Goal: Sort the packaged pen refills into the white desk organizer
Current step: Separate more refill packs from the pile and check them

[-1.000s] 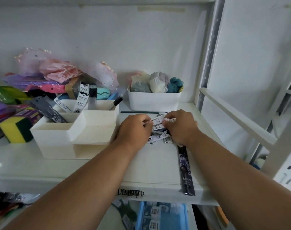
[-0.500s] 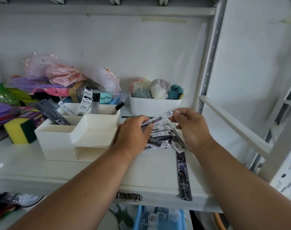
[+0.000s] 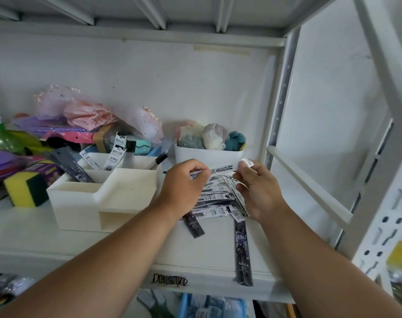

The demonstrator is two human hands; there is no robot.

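At frame centre, the left hand (image 3: 184, 180) and right hand (image 3: 256, 189) pinched 1 white printed refill packet (image 3: 223, 169) above the loose pile (image 3: 218, 200); next, probably, into the white compartmented desk organizer (image 3: 99, 196) at left.

A: Is any writing showing here?

B: Black graffiti-style lettering (image 3: 170, 281) is sitting on the front edge of the white shelf (image 3: 103, 239), at about six o'clock. The letters are too stylised to make out.

A: Anything on the packets?

B: A white refill packet (image 3: 221, 169) stretched between the left hand (image 3: 184, 187) and right hand (image 3: 258, 191) is carrying printed characters and a round logo, too small to read. The packets (image 3: 215, 203) piled beneath are showing barcodes and tiny print, also unreadable.

A: And in the organizer?

B: At ten o'clock, white packets (image 3: 116, 152) standing in the white desk organizer (image 3: 108, 196) are bearing Chinese characters, too blurred to read.
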